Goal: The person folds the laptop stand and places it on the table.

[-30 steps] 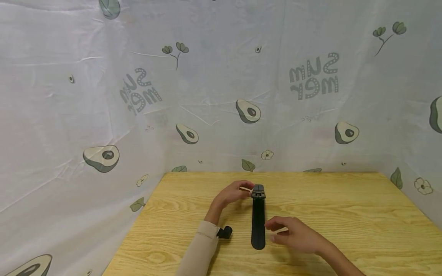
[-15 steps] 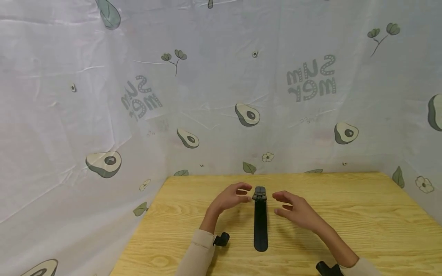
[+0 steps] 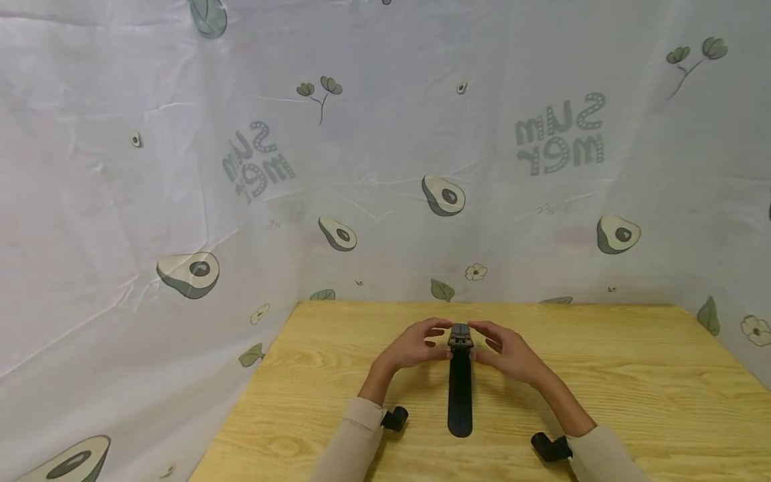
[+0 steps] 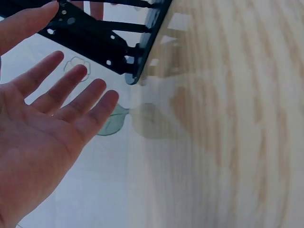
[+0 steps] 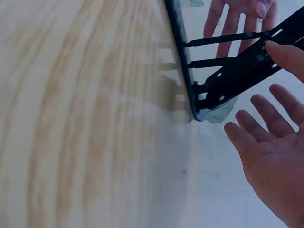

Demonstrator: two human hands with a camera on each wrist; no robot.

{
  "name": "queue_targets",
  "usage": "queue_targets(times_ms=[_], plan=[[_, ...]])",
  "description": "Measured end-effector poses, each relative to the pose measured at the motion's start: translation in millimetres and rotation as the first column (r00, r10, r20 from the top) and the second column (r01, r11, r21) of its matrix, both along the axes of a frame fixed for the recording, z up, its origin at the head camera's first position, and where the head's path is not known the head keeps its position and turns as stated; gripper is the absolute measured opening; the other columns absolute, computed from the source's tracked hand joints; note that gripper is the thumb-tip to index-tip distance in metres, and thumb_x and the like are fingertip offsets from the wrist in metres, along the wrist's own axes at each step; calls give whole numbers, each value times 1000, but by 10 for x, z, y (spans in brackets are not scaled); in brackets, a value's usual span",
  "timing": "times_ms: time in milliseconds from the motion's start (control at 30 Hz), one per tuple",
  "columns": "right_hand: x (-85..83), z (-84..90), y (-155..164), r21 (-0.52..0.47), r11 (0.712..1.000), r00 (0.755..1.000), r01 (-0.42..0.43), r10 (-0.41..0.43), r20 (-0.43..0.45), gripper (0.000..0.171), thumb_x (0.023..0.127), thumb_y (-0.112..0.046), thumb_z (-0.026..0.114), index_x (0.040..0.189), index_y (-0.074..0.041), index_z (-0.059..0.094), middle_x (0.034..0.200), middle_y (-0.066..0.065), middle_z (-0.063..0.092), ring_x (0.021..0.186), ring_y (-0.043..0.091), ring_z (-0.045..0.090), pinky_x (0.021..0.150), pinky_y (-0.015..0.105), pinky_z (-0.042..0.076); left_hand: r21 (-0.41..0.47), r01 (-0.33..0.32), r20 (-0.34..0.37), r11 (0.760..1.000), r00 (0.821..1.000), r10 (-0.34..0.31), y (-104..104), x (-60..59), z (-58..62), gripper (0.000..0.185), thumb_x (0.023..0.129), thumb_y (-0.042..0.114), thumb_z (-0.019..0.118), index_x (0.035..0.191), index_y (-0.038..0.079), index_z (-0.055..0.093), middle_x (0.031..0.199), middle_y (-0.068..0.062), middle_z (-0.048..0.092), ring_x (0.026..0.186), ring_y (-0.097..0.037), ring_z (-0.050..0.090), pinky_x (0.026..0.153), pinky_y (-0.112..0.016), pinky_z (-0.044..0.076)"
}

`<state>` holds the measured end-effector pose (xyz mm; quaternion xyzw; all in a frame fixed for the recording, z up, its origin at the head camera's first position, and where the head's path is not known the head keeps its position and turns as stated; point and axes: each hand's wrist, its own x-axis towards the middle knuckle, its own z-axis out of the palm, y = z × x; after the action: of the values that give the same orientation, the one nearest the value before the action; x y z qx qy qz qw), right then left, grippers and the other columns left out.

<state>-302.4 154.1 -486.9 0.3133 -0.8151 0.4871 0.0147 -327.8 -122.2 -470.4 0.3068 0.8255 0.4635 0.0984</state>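
A black folding stand lies lengthwise on the table, its long rounded strip toward me and its hinged end farthest away. Thin struts join its flat plate to a tilted arm with holes. My left hand is at the left of the hinged end, and my right hand mirrors it on the right. In the left wrist view the thumb overlaps the arm while the other fingers spread out loosely. The right thumb is likewise right at the arm, its fingers apart and relaxed.
The stand is on a wood-grain table. A pale curtain with avocado and leaf prints hangs behind the table and along its sides. Small black wrist cameras sit at both beige cuffs.
My right hand has moved forward from beside the strip's middle to the hinged end, then inward against it. My left hand stays near that end, having drawn slightly away and come back.
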Motion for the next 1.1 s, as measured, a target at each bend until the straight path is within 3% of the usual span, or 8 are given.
queue_targets(times_ms=[267, 467, 733, 1100], plan=[[-62, -83, -6, -36, 999, 999, -13, 14, 31, 55, 105, -20, 72, 151, 5, 55, 153, 30, 56, 144, 55, 51, 116, 69, 46, 18, -74, -28, 997, 997, 75, 98, 14, -34, 55, 101, 15, 76, 152, 3, 58, 157, -16, 57, 146, -43, 56, 116, -56, 53], [-52, -48, -37, -8, 1000, 1000, -4, 4, 5, 46, 106, -19, 71, 146, 0, 62, 148, 26, 62, 139, 50, 58, 113, 65, 51, 20, -125, -46, 992, 991, 126, 144, 31, -27, 43, 101, 14, 76, 142, 5, 66, 147, -13, 65, 140, -37, 62, 111, -52, 58], [-38, -6, -98, 24, 999, 999, 37, -36, -22, 36, 106, -14, 70, 140, -2, 68, 142, 24, 67, 134, 48, 63, 110, 61, 54, 27, -134, -55, 991, 989, 136, 169, 36, -55, 31, 101, 9, 75, 132, 13, 71, 138, -8, 71, 136, -30, 66, 110, -48, 58], [-51, 9, -132, 37, 995, 996, 91, -90, -28, 31, 106, -8, 67, 135, -1, 71, 139, 26, 68, 133, 47, 64, 108, 60, 56, 61, -144, -82, 988, 986, 148, 201, 24, -68, 22, 103, 6, 72, 125, 7, 75, 131, -14, 72, 134, -34, 68, 108, -47, 60]])
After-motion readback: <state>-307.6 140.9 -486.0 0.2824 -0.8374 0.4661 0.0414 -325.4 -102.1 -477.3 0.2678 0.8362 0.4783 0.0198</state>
